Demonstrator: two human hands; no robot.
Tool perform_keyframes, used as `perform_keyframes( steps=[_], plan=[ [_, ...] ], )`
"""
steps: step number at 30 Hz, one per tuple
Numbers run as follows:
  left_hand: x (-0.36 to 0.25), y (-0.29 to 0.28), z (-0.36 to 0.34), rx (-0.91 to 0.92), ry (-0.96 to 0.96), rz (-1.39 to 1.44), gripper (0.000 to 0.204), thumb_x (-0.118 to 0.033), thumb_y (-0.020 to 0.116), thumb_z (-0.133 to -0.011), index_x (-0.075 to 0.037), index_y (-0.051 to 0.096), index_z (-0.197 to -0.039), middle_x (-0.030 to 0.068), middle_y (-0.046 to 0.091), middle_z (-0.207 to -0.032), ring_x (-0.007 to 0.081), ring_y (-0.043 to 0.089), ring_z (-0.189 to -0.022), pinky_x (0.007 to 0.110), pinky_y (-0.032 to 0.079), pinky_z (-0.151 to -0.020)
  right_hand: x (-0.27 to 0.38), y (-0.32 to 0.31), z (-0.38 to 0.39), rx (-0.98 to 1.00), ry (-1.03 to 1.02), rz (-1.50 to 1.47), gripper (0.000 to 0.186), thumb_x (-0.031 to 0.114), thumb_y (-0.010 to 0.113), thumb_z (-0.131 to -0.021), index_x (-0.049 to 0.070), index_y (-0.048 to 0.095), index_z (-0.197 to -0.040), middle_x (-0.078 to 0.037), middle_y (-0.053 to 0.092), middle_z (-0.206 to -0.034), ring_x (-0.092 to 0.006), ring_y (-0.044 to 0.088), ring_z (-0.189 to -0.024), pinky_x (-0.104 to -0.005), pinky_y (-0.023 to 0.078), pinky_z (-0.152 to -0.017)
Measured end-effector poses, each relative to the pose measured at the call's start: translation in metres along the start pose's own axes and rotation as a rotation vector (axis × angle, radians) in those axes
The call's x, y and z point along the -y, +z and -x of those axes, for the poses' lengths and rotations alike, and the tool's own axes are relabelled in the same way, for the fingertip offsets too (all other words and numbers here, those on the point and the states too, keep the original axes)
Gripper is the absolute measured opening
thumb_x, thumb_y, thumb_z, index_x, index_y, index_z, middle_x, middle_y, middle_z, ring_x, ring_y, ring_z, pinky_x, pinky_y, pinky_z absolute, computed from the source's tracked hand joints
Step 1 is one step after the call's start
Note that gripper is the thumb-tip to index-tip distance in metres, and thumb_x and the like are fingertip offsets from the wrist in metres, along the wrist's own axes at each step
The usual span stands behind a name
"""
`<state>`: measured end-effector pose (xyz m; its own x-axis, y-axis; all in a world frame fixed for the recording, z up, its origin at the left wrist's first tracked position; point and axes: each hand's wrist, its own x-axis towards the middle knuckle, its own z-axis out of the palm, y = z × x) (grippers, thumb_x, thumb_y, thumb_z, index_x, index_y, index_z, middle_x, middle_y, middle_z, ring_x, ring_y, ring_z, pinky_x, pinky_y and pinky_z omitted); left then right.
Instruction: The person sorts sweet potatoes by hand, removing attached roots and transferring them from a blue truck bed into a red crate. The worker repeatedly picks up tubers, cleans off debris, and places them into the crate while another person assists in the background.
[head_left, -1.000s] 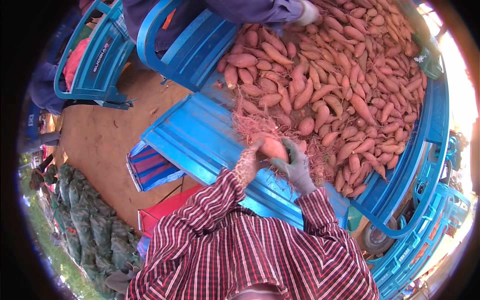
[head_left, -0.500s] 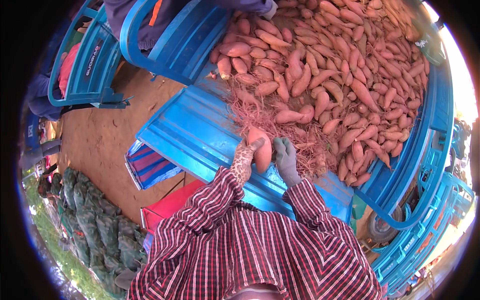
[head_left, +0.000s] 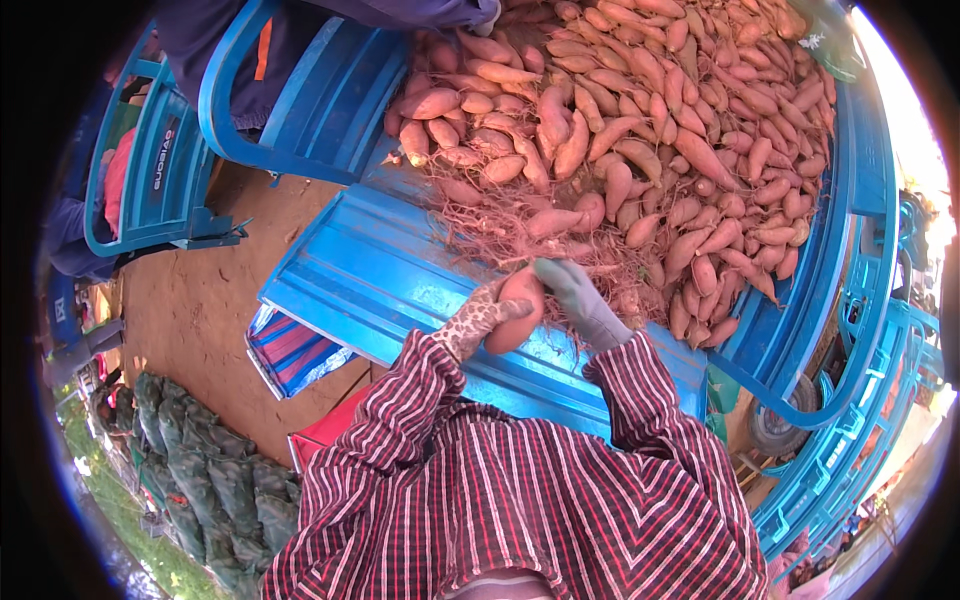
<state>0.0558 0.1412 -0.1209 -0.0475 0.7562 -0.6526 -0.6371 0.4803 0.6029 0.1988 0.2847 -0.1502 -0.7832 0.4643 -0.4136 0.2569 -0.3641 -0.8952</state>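
Note:
My left hand (head_left: 476, 320), in a tan and brown patterned glove, is wrapped round a large reddish sweet potato (head_left: 514, 330), held upright over the blue metal ledge (head_left: 380, 270). My right hand (head_left: 582, 302), in a grey glove, has its fingers closed at the upper end of that same sweet potato; its fingertips touch the top, and what they pinch there is partly hidden. Just beyond both hands lies a tangle of thin pinkish roots (head_left: 480, 225). A big heap of sweet potatoes (head_left: 660, 130) fills the truck bed behind it.
A person in dark blue (head_left: 300, 60) reaches a gloved hand to the heap at the far left. Blue side rails (head_left: 860, 290) bound the bed on the right. Striped bag cloth (head_left: 300, 350) hangs below the ledge; camouflage-patterned sacks (head_left: 215, 480) stand on the ground at the left.
My right hand has come in from beside the sweet potato to its top end. The sweet potato has tilted slightly in my left hand. The whole view has shifted a little.

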Motion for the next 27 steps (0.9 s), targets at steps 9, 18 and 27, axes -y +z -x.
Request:
perform_keyframes(
  steps=[9,18,27],
  plan=[
    [-0.010,0.009,0.000,0.064,-0.154,-1.154,0.068,-0.030,0.078,-0.079,-0.006,0.051,-0.136,0.0153,0.064,-0.121,0.0267,0.063,-0.109,0.039,0.051,-0.093,-0.029,-0.001,-0.019,-0.005,-0.125,1.206,0.035,0.034,0.057,-0.094,0.003,0.065,-0.109,-0.016,0.063,-0.115,-0.0266,0.065,-0.098,-0.0366,0.051,-0.081],
    [-0.009,0.024,0.004,-0.329,0.083,0.003,0.065,-0.035,0.077,-0.084,-0.003,0.052,-0.134,0.0154,0.059,-0.127,0.0254,0.060,-0.114,0.038,0.051,-0.098,0.027,-0.054,0.038,-0.364,-0.137,0.556,0.074,0.035,0.077,-0.079,0.004,0.046,-0.138,-0.019,0.057,-0.129,-0.0313,0.063,-0.111,-0.0432,0.050,-0.094],
    [0.010,0.064,-0.001,0.299,0.037,-0.570,0.067,-0.043,0.062,-0.093,-0.006,0.042,-0.146,0.0205,0.056,-0.130,0.0260,0.058,-0.115,0.038,0.047,-0.097,-0.019,-0.087,0.125,-0.173,0.037,-0.473,0.078,0.024,0.075,-0.080,0.001,0.038,-0.145,-0.015,0.059,-0.129,-0.0248,0.061,-0.114,-0.0414,0.050,-0.098]
  ],
)
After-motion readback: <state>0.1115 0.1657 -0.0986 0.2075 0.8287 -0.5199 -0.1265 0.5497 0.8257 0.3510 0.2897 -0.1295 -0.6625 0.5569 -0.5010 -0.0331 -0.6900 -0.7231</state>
